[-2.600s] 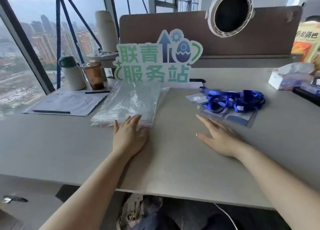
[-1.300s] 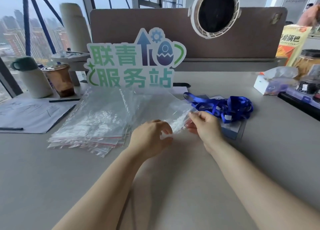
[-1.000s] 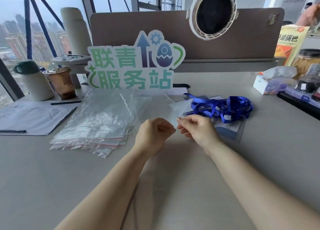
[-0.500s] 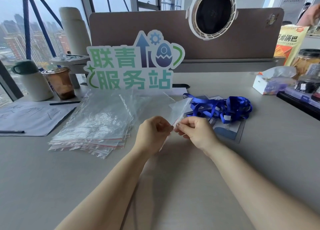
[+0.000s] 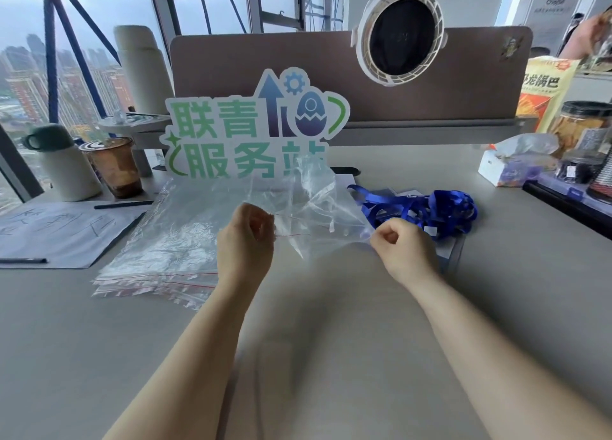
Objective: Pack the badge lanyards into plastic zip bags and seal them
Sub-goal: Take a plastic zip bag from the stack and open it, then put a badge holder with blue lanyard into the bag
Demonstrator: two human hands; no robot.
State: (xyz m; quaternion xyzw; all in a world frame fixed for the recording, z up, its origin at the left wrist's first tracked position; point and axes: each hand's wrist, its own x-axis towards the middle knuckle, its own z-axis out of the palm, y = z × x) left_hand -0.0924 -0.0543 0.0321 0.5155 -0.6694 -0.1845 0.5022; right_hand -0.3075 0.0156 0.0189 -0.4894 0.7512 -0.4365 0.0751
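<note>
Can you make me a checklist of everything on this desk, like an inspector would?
Surface: grey desk, flat.
Job's things: one clear zip bag held up; stack of bags to its left; blue lanyards heaped to its right.
Clutter: sign, coffee cup, flask, papers, tissue box.
Hands: left hand and right hand each pinch the zip bag's edge.
Cables: nothing seen.
Surroundings: window onto a city, fan on the partition.

Bare forearms outstretched, left hand and right hand apart, fingers curled in pinches on one zip bag.
</note>
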